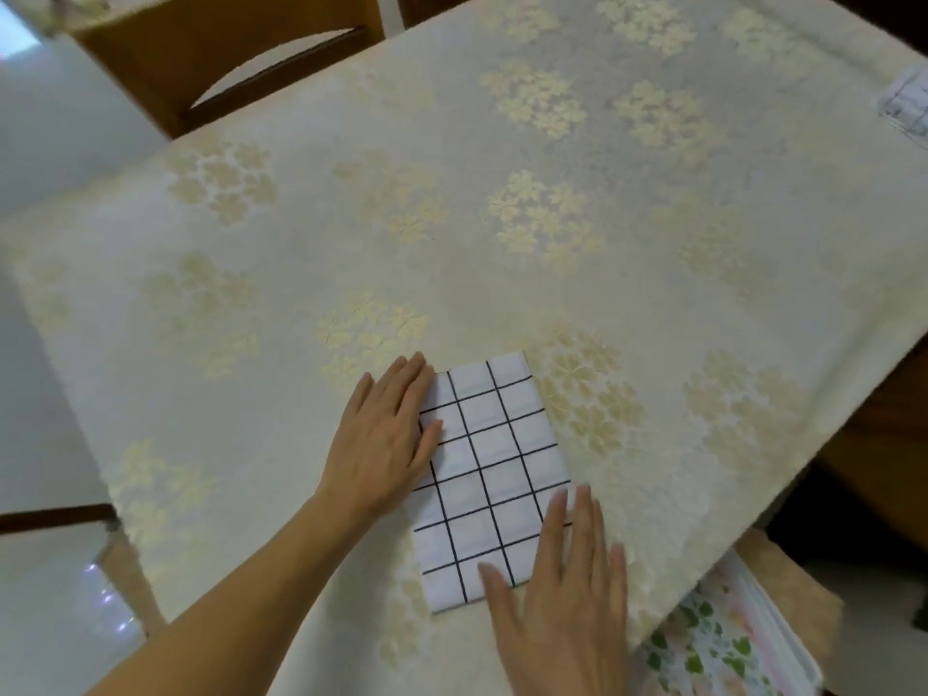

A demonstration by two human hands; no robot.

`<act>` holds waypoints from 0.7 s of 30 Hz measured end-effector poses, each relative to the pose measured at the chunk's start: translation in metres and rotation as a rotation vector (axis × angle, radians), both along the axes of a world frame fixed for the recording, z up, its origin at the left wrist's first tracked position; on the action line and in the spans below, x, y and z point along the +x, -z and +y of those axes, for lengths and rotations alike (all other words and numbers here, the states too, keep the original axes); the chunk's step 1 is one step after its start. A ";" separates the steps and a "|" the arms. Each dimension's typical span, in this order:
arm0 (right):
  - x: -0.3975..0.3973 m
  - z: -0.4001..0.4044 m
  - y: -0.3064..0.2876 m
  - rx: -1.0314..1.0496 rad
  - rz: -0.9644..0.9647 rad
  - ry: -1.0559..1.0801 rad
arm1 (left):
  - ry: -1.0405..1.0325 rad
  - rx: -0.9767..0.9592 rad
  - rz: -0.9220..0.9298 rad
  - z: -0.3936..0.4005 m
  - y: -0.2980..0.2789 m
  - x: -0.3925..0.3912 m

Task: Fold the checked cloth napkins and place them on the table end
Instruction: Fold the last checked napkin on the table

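Cream tablecloth (502, 218) with pale gold flower clusters covers the table, which fills most of the view. One folded checked napkin (494, 474), white with a thin dark grid, lies flat as a narrow rectangle near the near edge of the surface. A second piece of checked cloth (909, 100) shows only in part at the far right edge, too blurred to tell whether it is folded.

Both hands lie flat on the folded napkin. The left hand (386, 439) rests on its left long edge, fingers straight and close together, thumb lying across the grid. The right hand (557, 590) presses the near right corner, fingers straight and slightly spread, thumb out to the left on the cloth.

One wooden chair (226, 57) stands at the far left corner. Flower-printed fabric (703, 640) lies below the right edge. No writing or brand can be read anywhere.
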State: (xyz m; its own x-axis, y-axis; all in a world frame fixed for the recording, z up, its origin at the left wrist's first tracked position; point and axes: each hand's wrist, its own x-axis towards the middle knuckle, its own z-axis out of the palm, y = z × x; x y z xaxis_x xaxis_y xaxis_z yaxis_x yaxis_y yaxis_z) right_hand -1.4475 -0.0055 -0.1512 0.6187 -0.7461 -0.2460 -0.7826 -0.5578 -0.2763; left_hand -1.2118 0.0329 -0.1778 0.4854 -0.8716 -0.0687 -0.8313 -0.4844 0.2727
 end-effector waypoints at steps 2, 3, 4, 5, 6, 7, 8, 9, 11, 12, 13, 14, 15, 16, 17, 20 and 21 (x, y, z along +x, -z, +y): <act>0.019 -0.045 -0.007 -0.018 -0.077 -0.178 | -0.054 -0.024 -0.019 0.002 -0.003 0.000; 0.033 -0.070 -0.010 0.003 -0.079 -0.260 | -0.064 -0.036 -0.033 0.001 -0.005 0.000; 0.050 -0.093 -0.012 -0.033 -0.075 -0.346 | -0.080 -0.047 -0.044 0.000 -0.006 0.000; 0.066 -0.115 -0.012 -0.105 -0.072 -0.431 | -0.095 -0.057 -0.050 -0.003 -0.008 0.000; 0.080 -0.134 -0.010 -0.155 -0.085 -0.500 | -0.107 -0.070 -0.058 -0.005 -0.008 0.000; 0.092 -0.150 -0.005 -0.179 -0.097 -0.568 | -0.114 -0.086 -0.070 -0.007 -0.008 0.000; 0.102 -0.163 0.000 -0.196 -0.102 -0.625 | -0.119 -0.101 -0.086 -0.010 -0.007 0.000; 0.111 -0.173 0.005 -0.194 -0.109 -0.674 | -0.125 -0.111 -0.100 -0.013 -0.007 0.000; 0.126 -0.185 0.009 -0.195 -0.130 -0.743 | -0.138 -0.105 -0.109 -0.019 -0.006 0.001; 0.132 -0.188 0.010 -0.197 -0.142 -0.774 | -0.144 -0.097 -0.108 -0.021 -0.006 0.002; 0.137 -0.190 0.012 -0.195 -0.154 -0.809 | -0.147 -0.090 -0.109 -0.023 -0.005 0.002; 0.142 -0.189 0.013 -0.192 -0.159 -0.836 | -0.151 -0.085 -0.113 -0.025 -0.004 0.002; 0.145 -0.189 0.014 -0.193 -0.166 -0.855 | -0.155 -0.083 -0.121 -0.026 -0.004 0.003; 0.147 -0.188 0.016 -0.194 -0.170 -0.864 | -0.159 -0.084 -0.130 -0.027 -0.003 0.003; 0.148 -0.188 0.018 -0.195 -0.180 -0.870 | -0.164 -0.085 -0.137 -0.028 -0.003 0.003; 0.149 -0.185 0.021 -0.162 -0.213 -0.848 | -0.174 -0.089 -0.147 -0.030 -0.002 0.003; 0.149 -0.184 0.021 -0.152 -0.224 -0.838 | -0.177 -0.092 -0.149 -0.030 -0.002 0.003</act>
State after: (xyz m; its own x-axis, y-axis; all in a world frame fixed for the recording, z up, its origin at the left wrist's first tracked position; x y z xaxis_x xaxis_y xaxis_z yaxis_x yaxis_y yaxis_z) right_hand -1.2985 -0.1898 -0.1726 0.9991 -0.0396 0.0117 -0.0355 -0.9676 -0.2498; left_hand -1.2084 0.0028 -0.1758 0.6296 -0.7715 0.0912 -0.7702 -0.6046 0.2031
